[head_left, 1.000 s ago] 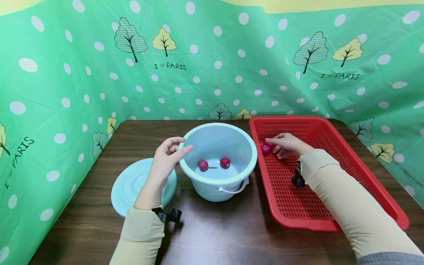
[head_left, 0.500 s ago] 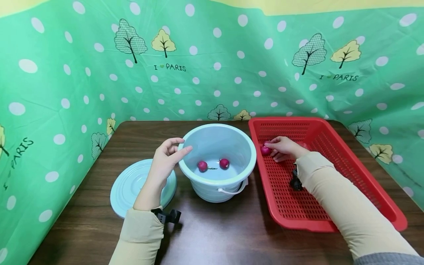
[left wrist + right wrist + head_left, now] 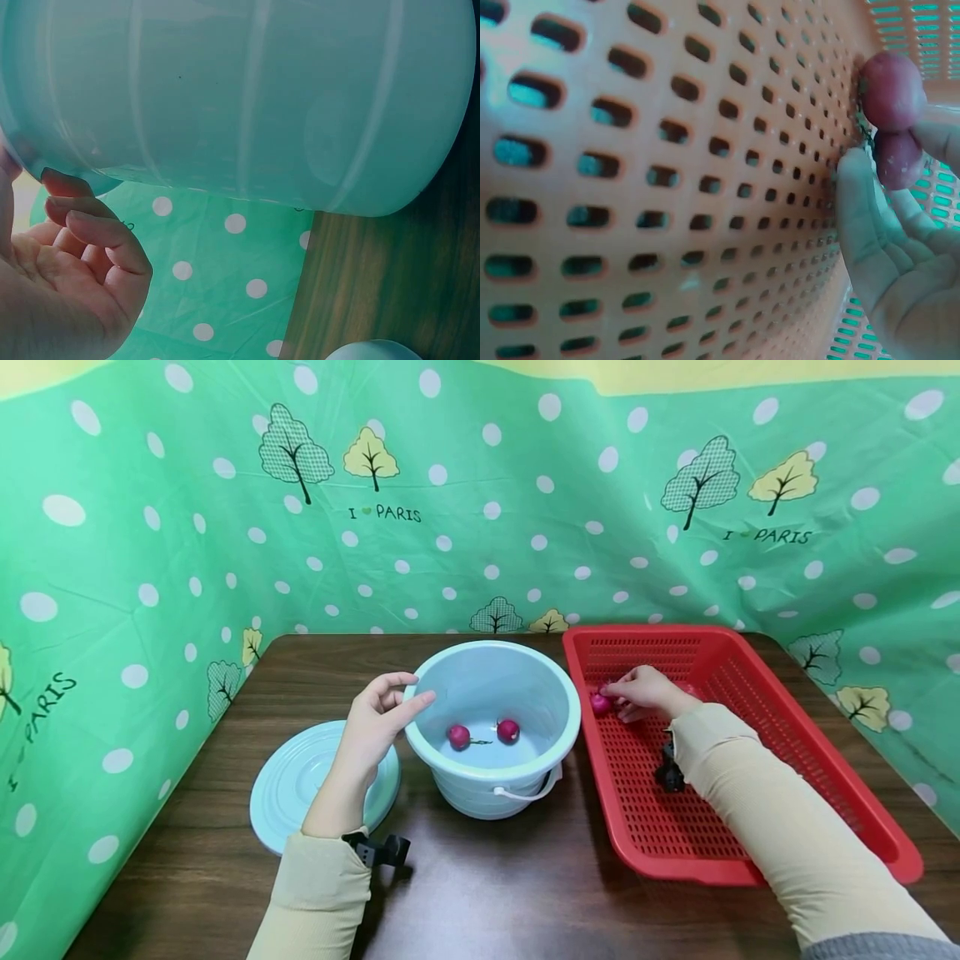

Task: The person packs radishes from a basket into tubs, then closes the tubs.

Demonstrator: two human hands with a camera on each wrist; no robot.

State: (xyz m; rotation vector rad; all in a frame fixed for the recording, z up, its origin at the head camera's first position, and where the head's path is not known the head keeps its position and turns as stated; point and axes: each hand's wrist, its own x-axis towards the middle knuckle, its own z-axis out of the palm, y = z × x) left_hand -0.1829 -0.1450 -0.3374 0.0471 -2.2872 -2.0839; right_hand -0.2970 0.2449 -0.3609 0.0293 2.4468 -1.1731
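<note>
My left hand [image 3: 378,710] grips the rim of a light blue bucket [image 3: 487,789], thumb on the inside and fingers outside; the left wrist view shows the bucket's ribbed wall [image 3: 247,97] above the curled fingers. Two red radishes [image 3: 459,736] lie apart on the bucket's floor, one with a thin stem. Inside a red plastic basket [image 3: 630,852], my right hand [image 3: 643,692] reaches to the left side. In the right wrist view, two radishes touch: thumb and fingers pinch the smaller-looking radish [image 3: 898,159], while the other radish [image 3: 892,91] lies against it.
A round light blue lid [image 3: 288,785] lies on the dark wooden table [image 3: 480,893], partly behind the left forearm. The bucket's white handle [image 3: 531,792] hangs at its front. A green dotted cloth [image 3: 450,552] stands behind the table.
My right hand has moved slightly left and closed its fingers on a radish at the basket's side. The left hand stays on the bucket rim.
</note>
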